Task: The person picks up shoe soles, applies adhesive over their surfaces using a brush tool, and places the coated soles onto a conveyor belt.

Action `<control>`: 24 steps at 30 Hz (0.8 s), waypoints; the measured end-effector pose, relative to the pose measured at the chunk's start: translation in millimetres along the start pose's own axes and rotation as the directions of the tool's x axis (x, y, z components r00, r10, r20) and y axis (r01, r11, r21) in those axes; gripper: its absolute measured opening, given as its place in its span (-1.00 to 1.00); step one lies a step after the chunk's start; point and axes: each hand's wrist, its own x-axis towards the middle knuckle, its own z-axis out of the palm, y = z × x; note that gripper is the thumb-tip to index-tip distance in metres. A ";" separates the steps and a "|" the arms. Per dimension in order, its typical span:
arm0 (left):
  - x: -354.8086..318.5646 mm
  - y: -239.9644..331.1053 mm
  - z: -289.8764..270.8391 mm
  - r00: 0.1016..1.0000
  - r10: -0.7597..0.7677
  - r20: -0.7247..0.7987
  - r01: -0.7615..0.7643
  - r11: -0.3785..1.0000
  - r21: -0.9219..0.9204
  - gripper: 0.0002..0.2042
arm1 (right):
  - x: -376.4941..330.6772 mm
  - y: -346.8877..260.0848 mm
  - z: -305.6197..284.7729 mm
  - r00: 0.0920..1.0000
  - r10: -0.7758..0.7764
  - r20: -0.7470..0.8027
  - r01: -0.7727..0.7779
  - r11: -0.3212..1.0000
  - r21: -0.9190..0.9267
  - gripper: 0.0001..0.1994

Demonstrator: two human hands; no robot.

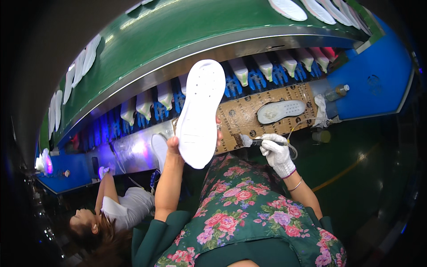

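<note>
My bare left hand (173, 145) grips a white shoe sole (201, 109) by its edges, thumb on the left and fingertips on the right. The sole stands tilted up in front of me, its hollow inner face with small holes near the toe toward me. My right hand (277, 155), in a white knitted glove, is closed round the thin dark handle of a brush (245, 141) with pale bristles. Its bristles are by the near edge of a taped brown cardboard sheet (238, 115), apart from the sole. Another, greyish sole (281, 111) lies on that cardboard.
A green conveyor belt (178, 31) curves across the far side, carrying several white soles (288, 9). Below it hang several white shoe forms (239, 71) among blue holders. A clear bottle (337, 92) and white cloth (320, 109) sit right. At left a co-worker (126, 204) works.
</note>
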 end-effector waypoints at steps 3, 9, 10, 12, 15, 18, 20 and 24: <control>34.2 20.7 12.6 0.989 -0.044 0.145 0.048 0.999 -0.025 0.19 | -1.8 8.9 -13.5 0.994 -0.030 -0.103 0.032 0.999 0.015 -0.84; 198.4 42.9 41.2 0.974 0.156 0.166 -0.145 0.987 -0.073 -0.04 | 5.2 26.0 -13.6 0.989 -0.059 -0.134 0.056 0.998 -0.028 -0.80; 223.2 46.4 36.7 0.985 0.138 0.103 -0.108 0.961 -0.253 -0.06 | 6.9 31.8 -6.4 0.993 -0.047 -0.107 0.041 0.998 -0.052 -0.80; 254.4 33.2 39.9 0.998 0.022 0.067 0.014 0.869 -0.494 -0.06 | 13.4 41.3 -2.3 0.996 -0.027 -0.081 0.021 0.997 -0.076 -0.80; 248.3 6.4 61.3 0.965 -0.167 0.203 0.249 0.826 -0.506 -0.16 | 18.3 49.7 0.2 0.995 0.008 -0.102 -0.017 0.996 -0.082 -0.82; 199.1 28.8 56.2 0.970 -0.137 0.202 0.145 0.989 -0.023 -0.34 | 22.3 53.4 4.6 0.993 0.046 -0.109 -0.055 0.996 -0.074 -0.81; 167.7 66.8 27.6 0.992 0.127 0.017 -0.127 0.947 0.296 -0.49 | 25.1 56.1 5.1 0.996 0.059 -0.073 -0.064 0.995 -0.077 -0.80; 105.6 200.0 -85.3 0.654 0.732 -0.192 -0.117 0.348 0.930 -0.58 | 26.1 55.5 8.2 0.990 0.091 -0.104 -0.100 0.992 -0.080 -0.77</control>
